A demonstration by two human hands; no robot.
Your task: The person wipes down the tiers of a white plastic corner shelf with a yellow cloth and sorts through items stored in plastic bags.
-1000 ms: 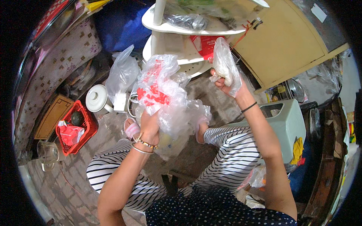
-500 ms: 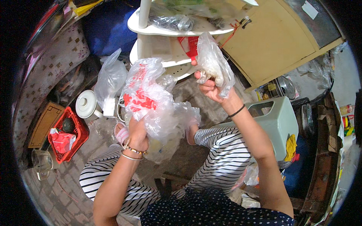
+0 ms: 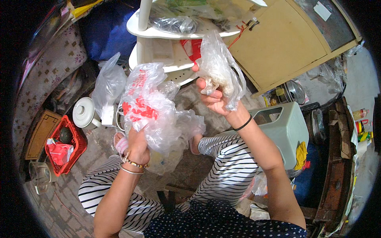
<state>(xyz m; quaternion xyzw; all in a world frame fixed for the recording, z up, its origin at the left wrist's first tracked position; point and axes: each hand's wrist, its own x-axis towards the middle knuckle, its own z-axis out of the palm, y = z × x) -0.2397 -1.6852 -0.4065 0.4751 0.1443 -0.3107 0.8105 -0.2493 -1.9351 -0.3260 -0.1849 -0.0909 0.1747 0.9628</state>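
My left hand (image 3: 137, 148) grips a bunch of thin, see-through plastic bags (image 3: 151, 101), one with red print. Their loose ends hang over and hide most of its fingers. Raised to the right, my right hand (image 3: 214, 99) holds a crumpled clear plastic bag (image 3: 222, 69) against its fingers and palm. Something pale and whitish shows inside or within the folds of that bag, too crumpled to make out. The two hands are apart, both above the floor in front of my knees.
A white shelf rack (image 3: 174, 33) stands ahead, beside a cream cabinet (image 3: 281, 43). On the left are a white lidded enamel mug (image 3: 83, 113), a clear bag (image 3: 109, 85), a red basket (image 3: 81, 152) and a clear plastic jug (image 3: 39, 174). A pale green stool (image 3: 291, 123) is at right.
The whole view has shifted slightly, so things sit a little further left. Both hands keep hold of their bags, and the right-hand bag stands slightly more upright and spread.
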